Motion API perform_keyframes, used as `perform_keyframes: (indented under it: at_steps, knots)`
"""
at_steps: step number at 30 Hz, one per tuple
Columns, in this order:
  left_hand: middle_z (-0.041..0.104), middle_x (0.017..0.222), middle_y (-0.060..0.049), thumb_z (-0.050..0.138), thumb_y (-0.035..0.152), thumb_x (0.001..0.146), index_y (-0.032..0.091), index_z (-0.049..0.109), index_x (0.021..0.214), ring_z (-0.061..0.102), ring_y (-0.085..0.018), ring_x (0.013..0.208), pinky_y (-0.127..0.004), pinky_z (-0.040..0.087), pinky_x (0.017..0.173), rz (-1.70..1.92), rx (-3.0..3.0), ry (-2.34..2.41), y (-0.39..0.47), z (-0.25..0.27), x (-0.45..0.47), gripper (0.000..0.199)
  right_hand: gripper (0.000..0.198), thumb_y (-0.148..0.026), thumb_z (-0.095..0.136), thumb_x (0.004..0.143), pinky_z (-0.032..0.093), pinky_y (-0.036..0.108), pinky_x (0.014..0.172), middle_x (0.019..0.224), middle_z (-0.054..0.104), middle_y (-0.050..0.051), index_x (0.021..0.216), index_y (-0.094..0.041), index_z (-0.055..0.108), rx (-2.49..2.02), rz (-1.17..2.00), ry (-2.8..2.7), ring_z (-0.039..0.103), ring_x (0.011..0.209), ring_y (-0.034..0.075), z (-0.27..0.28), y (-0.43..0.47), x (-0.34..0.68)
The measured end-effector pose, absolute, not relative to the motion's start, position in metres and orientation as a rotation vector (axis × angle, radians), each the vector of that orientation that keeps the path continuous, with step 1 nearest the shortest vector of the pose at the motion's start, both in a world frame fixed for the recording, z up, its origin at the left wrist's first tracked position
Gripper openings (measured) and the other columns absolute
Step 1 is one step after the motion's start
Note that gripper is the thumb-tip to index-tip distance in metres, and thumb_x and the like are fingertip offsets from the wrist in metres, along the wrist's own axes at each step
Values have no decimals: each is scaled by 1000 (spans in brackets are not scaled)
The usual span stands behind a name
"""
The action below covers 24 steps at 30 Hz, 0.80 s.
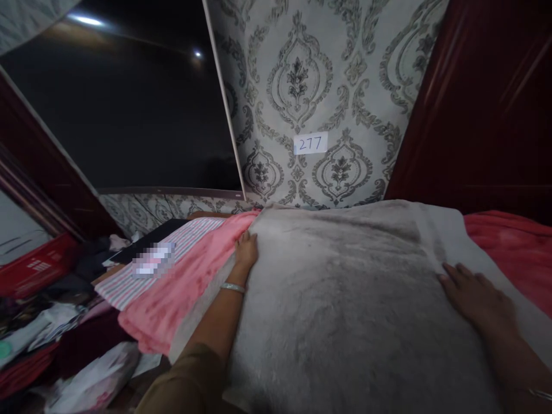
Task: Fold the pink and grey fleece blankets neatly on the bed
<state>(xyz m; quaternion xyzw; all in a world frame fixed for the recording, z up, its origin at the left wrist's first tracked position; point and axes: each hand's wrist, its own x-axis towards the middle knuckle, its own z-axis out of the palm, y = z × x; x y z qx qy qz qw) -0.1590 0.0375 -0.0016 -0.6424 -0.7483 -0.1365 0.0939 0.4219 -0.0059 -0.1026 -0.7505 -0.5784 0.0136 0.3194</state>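
Observation:
A grey plush blanket (336, 299) lies spread out in front of me, with a paler band along its right side. At its left edge, my left hand (246, 250) has its fingers curled closed on the fabric. My right hand (478, 296) rests flat over the right part of the blanket, fingers apart, slightly blurred. Beneath the blanket, a pink fleece cloth (185, 287) sticks out on the left, and red-pink fabric (517, 241) shows at the far right.
A striped cloth (190, 236) lies left of the pink cloth. Clothes and a white plastic bag (97, 382) are heaped at lower left, near a red box (38, 264). Behind are a large dark TV (142, 115), patterned wall, a "277" label (310, 143) and a dark red panel (483, 115).

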Motion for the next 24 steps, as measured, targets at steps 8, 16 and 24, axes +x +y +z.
perform_keyframes:
  at_steps: [8, 16, 24]
  knots:
    - [66, 124, -14, 55, 27, 88, 18, 73, 109, 56, -28, 119, -43, 44, 106, -817, -2200, -1893, 43, 7, -162, 30, 48, -63, 38, 86, 50, 66, 91, 109, 70, 16, 101, -31, 70, -1794, -98, -1484, 62, 110, 44, -62, -27, 394]
    - [69, 89, -6, 57, 40, 87, 22, 72, 88, 62, -21, 91, -35, 50, 89, -1114, -2646, -1773, 64, -4, -173, 24, 36, -55, 51, 86, 53, 47, 91, 100, 70, 10, 93, -24, 68, -1429, 130, -1970, 64, 99, 28, -21, -36, 310]
    - [69, 107, -13, 63, 29, 79, 21, 74, 89, 58, -32, 113, -46, 45, 101, -808, -2088, -2193, 59, 5, -199, 17, 49, -74, 52, 83, 57, 52, 82, 94, 72, 10, 90, -28, 69, -1347, 278, -2082, 67, 89, 32, -42, -24, 318]
